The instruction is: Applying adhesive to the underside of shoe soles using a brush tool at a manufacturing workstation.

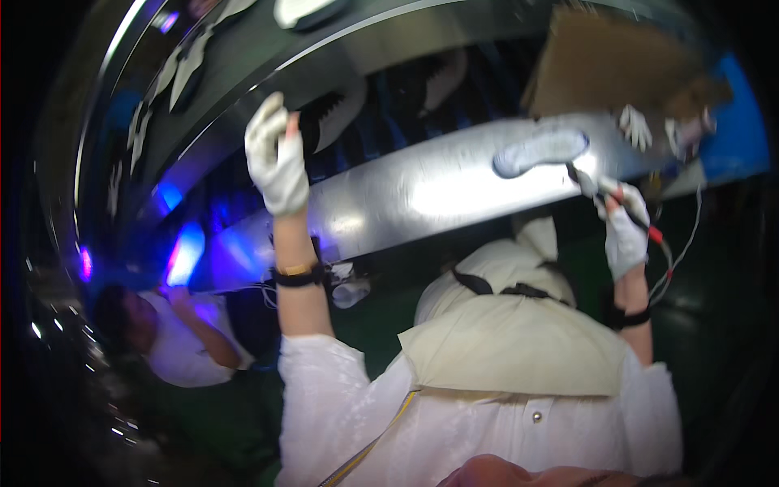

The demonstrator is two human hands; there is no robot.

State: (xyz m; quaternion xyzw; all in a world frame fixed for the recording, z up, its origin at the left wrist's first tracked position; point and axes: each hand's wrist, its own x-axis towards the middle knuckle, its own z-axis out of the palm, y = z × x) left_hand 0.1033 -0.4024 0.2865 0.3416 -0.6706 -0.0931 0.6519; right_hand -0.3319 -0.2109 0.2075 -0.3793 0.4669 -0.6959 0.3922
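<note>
Workpiece [542, 152]: pale blue-white, shoe-sole shape, lies lengthwise on metal bench [357, 203], toward the R side, below the cardboard [613, 69]. R hand [626, 231], gloved w/ some bare finger showing, grasps a slim dark-tipped tool [586, 185]; tip sits at the near R edge of workpiece. Contact vs. small gap: cannot tell, img. blurred there. Cable [690, 239] loops beside R wrist, red band on the dark lead near the glove.

L hand [277, 162], gloved, is raised well apart from workpiece, fingers loosely bent, nothing seen in grasp. Dark-and-white shoe part [337, 114] is just beside it, on far side of bench; touch not confirmed.

Assessment (judgement): step in hand appears to be tool work along the workpiece edge. Rec.: bring L hand over to steady the far end, since one-handed pressure could slide or spin a light piece on smooth metal. Rec. low tool angle, light even pressure, short strokes following the curve. Lead needs slack and should stay clear of edge, else it may drag the tip. Spare glove [635, 128] lies nearby, beyond R hand; move it if it crowds the cable. Bench glare near workpiece may hide misses; check edge from a 2nd angle.
</note>
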